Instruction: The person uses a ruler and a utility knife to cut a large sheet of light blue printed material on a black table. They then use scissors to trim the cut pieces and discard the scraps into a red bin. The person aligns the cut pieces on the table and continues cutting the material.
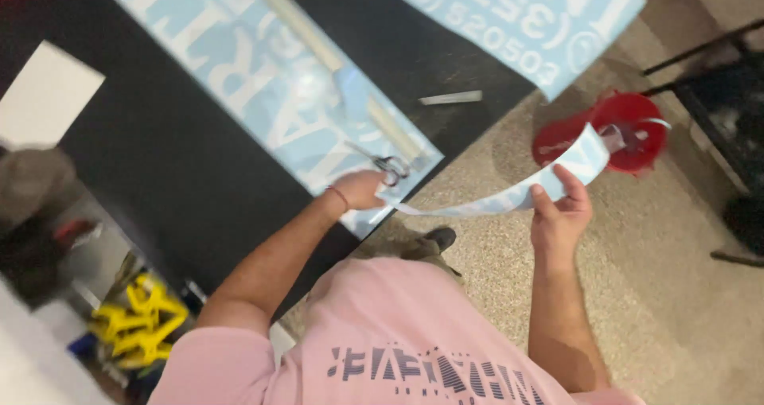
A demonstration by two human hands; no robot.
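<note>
Nearest the camera, the right hand (562, 212) pinches the free end of a curling pale-blue strip (509, 194) out over the speckled floor (637, 294), off the edge of the black table (167, 166). The left hand (362, 188) closes on the scissors (383, 163) at that table's edge, where the strip meets the big blue sheet (263, 79) with white letters. Past the table edge, a red bucket (629, 130) stands on the floor. Farther back on the table lies a second blue sheet (525, 19).
</note>
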